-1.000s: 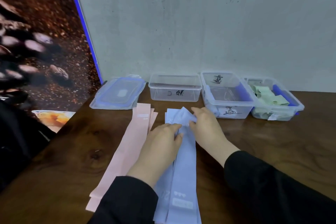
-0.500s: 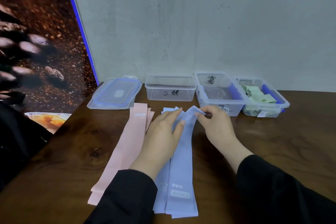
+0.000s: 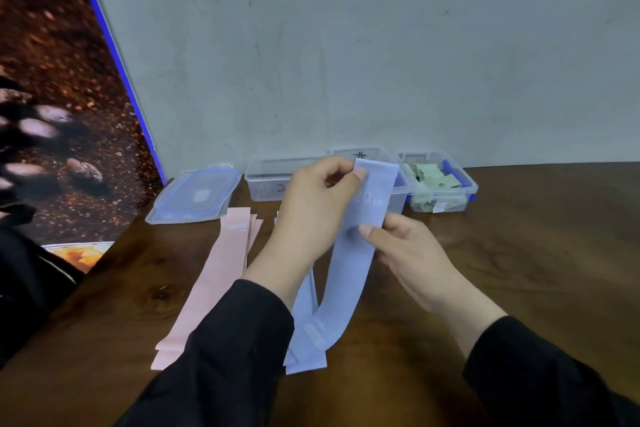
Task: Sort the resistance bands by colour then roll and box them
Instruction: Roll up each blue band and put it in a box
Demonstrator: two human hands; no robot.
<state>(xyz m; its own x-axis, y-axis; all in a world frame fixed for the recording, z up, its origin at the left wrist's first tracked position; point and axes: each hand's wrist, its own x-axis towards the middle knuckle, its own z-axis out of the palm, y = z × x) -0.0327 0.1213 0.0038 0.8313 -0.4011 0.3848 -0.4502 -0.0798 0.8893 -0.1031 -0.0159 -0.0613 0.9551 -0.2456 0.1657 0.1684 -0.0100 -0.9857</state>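
Blue band (image 3: 349,274) lifted, pinched by left hand (image 3: 311,215) and right hand (image 3: 412,253).

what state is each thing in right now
blue band: top end lifted, tail on the blue pile
left hand: pinches its top edge
right hand: pinches it lower down
pink bands: stacked flat on the table
lid: off, lying flat
left box: open, looks empty
right box: open, green bands inside
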